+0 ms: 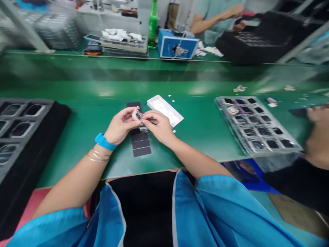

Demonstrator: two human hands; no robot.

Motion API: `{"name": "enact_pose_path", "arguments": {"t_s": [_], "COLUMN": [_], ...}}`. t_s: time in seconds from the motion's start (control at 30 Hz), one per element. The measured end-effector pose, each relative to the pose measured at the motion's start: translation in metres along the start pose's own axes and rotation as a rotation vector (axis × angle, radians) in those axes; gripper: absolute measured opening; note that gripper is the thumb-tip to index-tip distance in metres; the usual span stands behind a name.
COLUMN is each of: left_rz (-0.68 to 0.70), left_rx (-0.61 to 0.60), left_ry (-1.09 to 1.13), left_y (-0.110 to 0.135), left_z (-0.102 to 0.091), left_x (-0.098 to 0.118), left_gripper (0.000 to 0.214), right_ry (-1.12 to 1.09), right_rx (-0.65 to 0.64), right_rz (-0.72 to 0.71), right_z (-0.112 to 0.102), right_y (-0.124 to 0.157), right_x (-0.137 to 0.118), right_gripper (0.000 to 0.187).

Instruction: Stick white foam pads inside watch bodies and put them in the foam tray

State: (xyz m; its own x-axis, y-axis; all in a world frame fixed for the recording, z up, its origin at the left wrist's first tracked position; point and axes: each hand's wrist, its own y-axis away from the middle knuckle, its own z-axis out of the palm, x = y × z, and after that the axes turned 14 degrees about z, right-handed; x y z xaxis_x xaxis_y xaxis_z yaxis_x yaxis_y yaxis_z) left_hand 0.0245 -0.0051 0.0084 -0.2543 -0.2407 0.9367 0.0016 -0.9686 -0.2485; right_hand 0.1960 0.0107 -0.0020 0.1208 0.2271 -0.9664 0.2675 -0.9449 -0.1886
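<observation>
My left hand is closed around a small, pale, rounded part with dark detail inside, too blurred to name. The fingertips of my right hand are pinched together at the part's right side; whatever they hold, if anything, is too small to make out. Beneath both hands lies a dark strip marked off by thin light lines, partly covered by them. Just behind my right hand is a shallow white box with tiny pieces scattered in it.
A black foam tray with square slots stands at the left. To the right lies a clear plastic tray of dark-faced square parts. A co-worker's arm rests at the far right. Across the bench, another person's hands work beside a blue box.
</observation>
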Motion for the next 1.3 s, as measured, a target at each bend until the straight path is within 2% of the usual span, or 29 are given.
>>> {"name": "enact_pose_path", "arguments": {"t_s": [0.17,0.3,0.47,0.7,1.1,1.3], "left_rz": [0.209,0.277,0.362,0.358,0.357,0.369], "left_rx": [-0.073,-0.083,-0.072,-0.046,-0.029,-0.022], "left_ry": [-0.126,-0.172,-0.192,-0.218,-0.217,-0.221], "left_y": [0.0011,0.0026,0.0012,0.0038,0.0058,0.0056], "left_z": [-0.0022,-0.0033,-0.0045,-0.0027,-0.0037,-0.0022], "left_x": [-0.0027,-0.0007,-0.0020,-0.0047,-0.0043,-0.0058], "left_gripper": [0.060,0.059,0.059,0.059,0.059,0.059], "right_ry": [0.237,0.336,0.388,0.427,0.414,0.377], "right_rx": [0.094,0.134,0.133,0.144,0.078,0.134], "right_rz": [-0.211,-0.340,-0.412,-0.416,-0.368,-0.385], "right_z": [-0.0069,-0.0073,-0.0069,-0.0058,-0.0097,-0.0054], "right_y": [0.0052,0.0069,0.0052,0.0052,0.0035,0.0041], "right_x": [-0.0070,-0.0086,-0.0043,-0.0006,-0.0021,0.0002], "right_gripper": [0.009,0.012,0.015,0.018,0.019,0.015]}}
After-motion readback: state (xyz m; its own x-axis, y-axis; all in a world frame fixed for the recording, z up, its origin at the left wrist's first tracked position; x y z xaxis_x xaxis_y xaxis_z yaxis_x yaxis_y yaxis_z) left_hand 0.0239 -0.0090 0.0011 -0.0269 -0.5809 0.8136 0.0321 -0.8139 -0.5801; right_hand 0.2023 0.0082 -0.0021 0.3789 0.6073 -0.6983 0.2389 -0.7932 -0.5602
